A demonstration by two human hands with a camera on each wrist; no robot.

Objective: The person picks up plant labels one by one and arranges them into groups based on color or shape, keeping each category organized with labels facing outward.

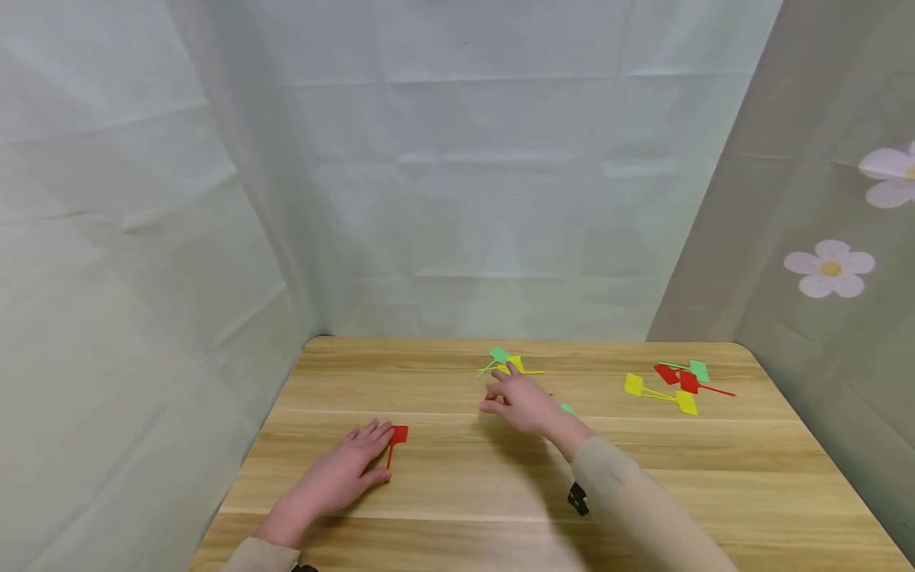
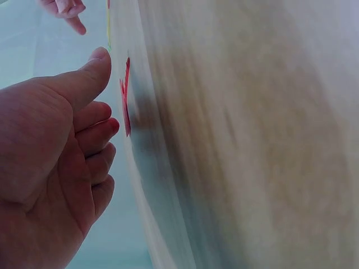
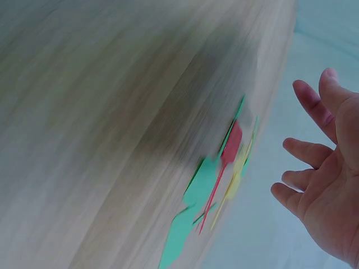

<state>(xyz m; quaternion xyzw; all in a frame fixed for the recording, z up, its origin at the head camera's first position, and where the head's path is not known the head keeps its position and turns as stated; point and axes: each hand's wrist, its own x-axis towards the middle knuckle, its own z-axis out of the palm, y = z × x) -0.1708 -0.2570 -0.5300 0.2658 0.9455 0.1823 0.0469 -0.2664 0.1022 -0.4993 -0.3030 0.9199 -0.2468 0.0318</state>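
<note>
In the head view my left hand [image 1: 346, 469] is low over the left of the table, fingers extended and thumb apart. Right at its fingertips lies a red flag-shaped tag [image 1: 399, 434] with a thin tail; red also shows beside the hand in the left wrist view. My right hand [image 1: 527, 403] hovers above the middle group, its fingers loosely bent and spread, holding nothing in the right wrist view. Beneath and beyond it lie green tags [image 3: 200, 182], a red tag [image 3: 231, 144] and a yellow tag [image 3: 236, 175]. The hand hides part of this group in the head view.
On the right of the wooden table [image 1: 457, 492] lies another group: yellow tags [image 1: 686, 402], red tags [image 1: 689, 382] and a green tag [image 1: 699, 370]. A pale cloth [image 1: 465, 199] hangs behind the table, with a flower-patterned cloth [image 1: 772, 238] at the right.
</note>
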